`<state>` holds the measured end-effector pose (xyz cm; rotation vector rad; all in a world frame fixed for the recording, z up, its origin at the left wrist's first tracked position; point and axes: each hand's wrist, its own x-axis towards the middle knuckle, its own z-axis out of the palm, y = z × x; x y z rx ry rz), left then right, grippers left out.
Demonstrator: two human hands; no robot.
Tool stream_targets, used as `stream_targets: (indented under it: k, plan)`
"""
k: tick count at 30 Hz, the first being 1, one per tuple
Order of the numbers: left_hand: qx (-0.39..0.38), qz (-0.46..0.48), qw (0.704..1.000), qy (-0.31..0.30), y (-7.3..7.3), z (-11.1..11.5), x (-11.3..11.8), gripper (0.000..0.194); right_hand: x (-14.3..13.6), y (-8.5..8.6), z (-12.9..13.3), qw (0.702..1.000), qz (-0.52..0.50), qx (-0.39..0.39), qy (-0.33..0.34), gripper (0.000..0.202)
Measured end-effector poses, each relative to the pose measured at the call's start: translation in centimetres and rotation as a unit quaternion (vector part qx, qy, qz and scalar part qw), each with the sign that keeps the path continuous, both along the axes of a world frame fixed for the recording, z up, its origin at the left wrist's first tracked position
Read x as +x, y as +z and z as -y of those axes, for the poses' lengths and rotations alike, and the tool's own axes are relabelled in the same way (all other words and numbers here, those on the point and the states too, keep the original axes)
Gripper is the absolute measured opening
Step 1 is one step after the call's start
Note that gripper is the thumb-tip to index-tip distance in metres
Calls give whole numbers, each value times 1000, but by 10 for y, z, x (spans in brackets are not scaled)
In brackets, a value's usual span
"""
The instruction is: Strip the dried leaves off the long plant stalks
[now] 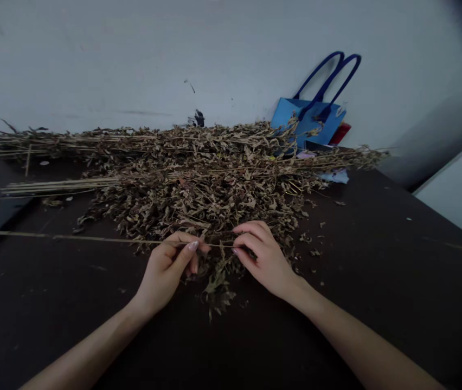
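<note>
A long thin dried stem (pixel 104 239) runs sideways from the left edge of the view to my hands. My left hand (pixel 169 260) pinches it between thumb and fingers, close to its leafy end. On the stem's right part, my right hand (pixel 265 260) has its thumb and fingers closed around the thin tip. Some greenish dried leaves (pixel 219 287) hang between and below the hands. Right behind them lies a heap of brown, curled dried leaves (pixel 215 203), which the right hand's fingers partly overlap.
Bundled dried stalks (pixel 60 185) lie across the dark table (pixel 377 260). A blue bag (pixel 324 127) with dark handles leans on the white wall (pixel 133 54) at the back right. A dark flat object (pixel 1 214) is at the left, and leaf crumbs (pixel 315 253) lie right of the heap.
</note>
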<state>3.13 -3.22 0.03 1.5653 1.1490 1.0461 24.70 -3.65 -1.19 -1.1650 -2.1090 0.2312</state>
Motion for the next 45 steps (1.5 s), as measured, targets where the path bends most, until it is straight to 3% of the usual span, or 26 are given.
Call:
stream_targets:
  k: [7, 13, 20, 28, 33, 40, 45]
  plan:
    - [-1, 12, 1000, 11, -3, -2, 0, 22, 2, 0, -3, 999, -39, -26, 13, 6]
    - [-5, 16, 1000, 20, -4, -3, 0, 19, 4, -3, -6, 1000, -19, -22, 7, 6]
    - [6, -10, 1000, 14, -1, -2, 1, 40, 6, -7, -5, 998, -7, -59, 2, 11]
    - [6, -10, 1000, 11, -4, -3, -1, 37, 4, -1, -2, 991, -94, -88, 30, 23]
    - [-1, 13, 1000, 24, -3, -2, 1, 19, 1, 0, 1, 986, -109, -119, 34, 25]
    - [7, -10, 1000, 7, -5, -1, 1, 40, -3, -2, 4, 957, -190, -216, 40, 16]
    - [6, -10, 1000, 9, -2, -1, 2, 34, 0, -4, 0, 955, -188, -218, 67, 19]
